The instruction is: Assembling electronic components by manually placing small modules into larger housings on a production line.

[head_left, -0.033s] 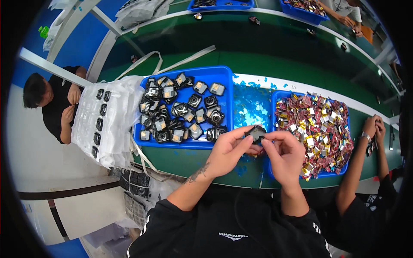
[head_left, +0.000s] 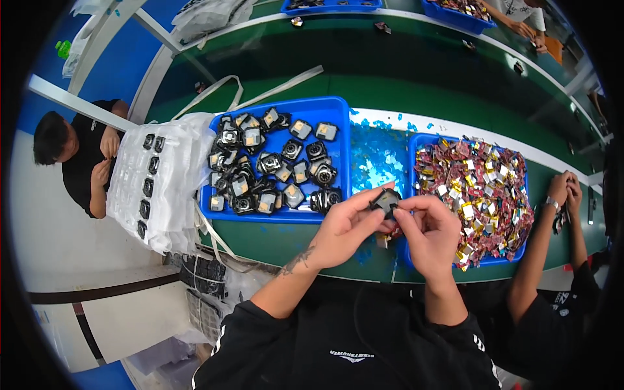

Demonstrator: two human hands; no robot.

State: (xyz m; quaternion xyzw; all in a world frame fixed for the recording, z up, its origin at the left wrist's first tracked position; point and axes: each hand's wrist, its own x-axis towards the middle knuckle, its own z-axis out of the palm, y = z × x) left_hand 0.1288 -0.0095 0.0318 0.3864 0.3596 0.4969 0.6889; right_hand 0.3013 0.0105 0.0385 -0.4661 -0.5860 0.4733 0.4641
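white lettering (head_left: 352,356) stood on the black shirt (head_left: 299,338). the left hand (head_left: 348,231) had its grip closed on the case (head_left: 385,203); the right hand (head_left: 430,229) pinched its edge, above the table (head_left: 286,242), between left tray (head_left: 344,156) and right tray (head_left: 412,156).

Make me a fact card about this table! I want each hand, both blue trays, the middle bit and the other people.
Left hand: holds a small black piece
Right hand: touches that piece's right edge
Left blue tray: many black gadget parts with grey faces, some piled up
Right blue tray: heaped with small red, silver and yellow bits
Between trays: shiny blue scraps
Table: green
Other people: person at left, person at right, person at upper right
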